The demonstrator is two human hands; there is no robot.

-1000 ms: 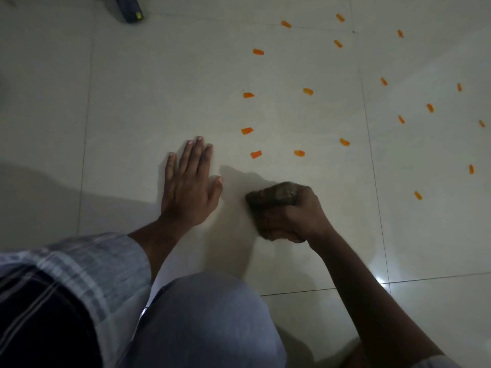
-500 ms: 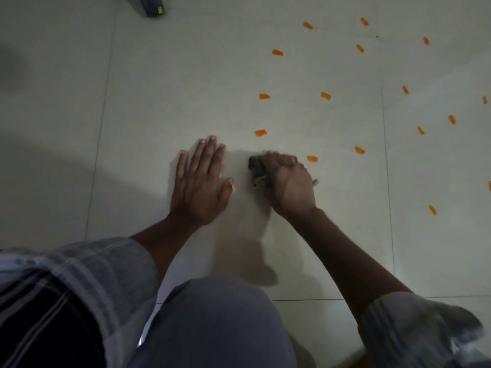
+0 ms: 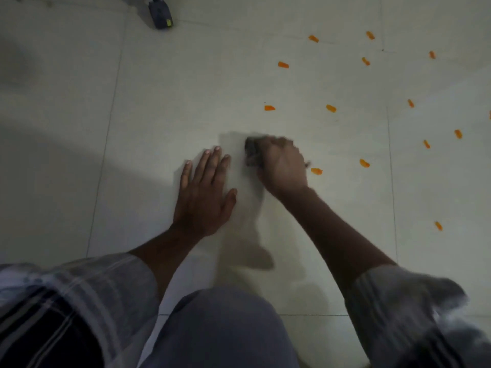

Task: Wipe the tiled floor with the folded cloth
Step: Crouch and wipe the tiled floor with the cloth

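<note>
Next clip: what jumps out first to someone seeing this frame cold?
The orange marks scattered over the pale floor, up and to the right of the hands, catch the eye first. At centre, the right hand is closed on a dark cloth pressed to the tile, while the left hand lies flat beside it. A small dark object sits at the top edge.

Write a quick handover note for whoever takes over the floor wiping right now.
Left hand: open, flat on the tiled floor, bracing.
Right hand: closed on the dark folded cloth, pressed to the tile.
Done: cannot tell which patches are already wiped.
Left: orange marks lie just right of the cloth and spread farther right and ahead; none of these is wiped yet.
</note>
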